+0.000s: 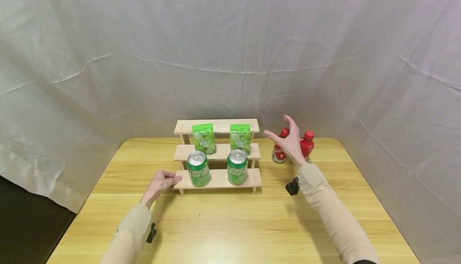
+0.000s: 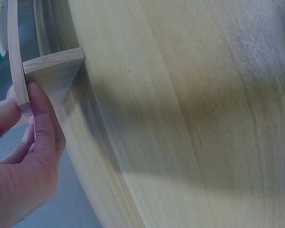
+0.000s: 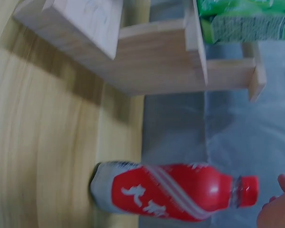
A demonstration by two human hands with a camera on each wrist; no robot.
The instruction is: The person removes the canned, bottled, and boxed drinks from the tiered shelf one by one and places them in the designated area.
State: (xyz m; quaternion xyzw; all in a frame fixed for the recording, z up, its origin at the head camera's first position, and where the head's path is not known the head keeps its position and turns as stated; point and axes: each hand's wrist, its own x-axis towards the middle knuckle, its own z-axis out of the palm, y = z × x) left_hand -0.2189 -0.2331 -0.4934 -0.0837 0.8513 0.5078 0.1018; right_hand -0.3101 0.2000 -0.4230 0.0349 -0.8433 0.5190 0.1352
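Note:
A three-tier wooden shelf (image 1: 217, 179) stands on the table. My left hand (image 1: 161, 184) pinches the left end of its lowest board (image 2: 18, 61) between thumb and fingers. My right hand (image 1: 291, 144) is in the air right of the shelf, thumb and fingers spread wide, holding nothing. Close to it are two red bottles with red caps: the nearer-to-shelf bottle (image 1: 279, 155) stands upright, and the other bottle (image 1: 307, 146) is partly behind my hand. In the right wrist view, my fingertips are just past the cap of a red bottle (image 3: 180, 190).
Two green cans, the left can (image 1: 199, 172) and right can (image 1: 237, 170), stand on the lowest board. A green packet (image 1: 203, 139) and a similar packet (image 1: 240, 139) stand on the middle board. Grey curtains (image 1: 230, 56) hang around the wooden table (image 1: 223, 224).

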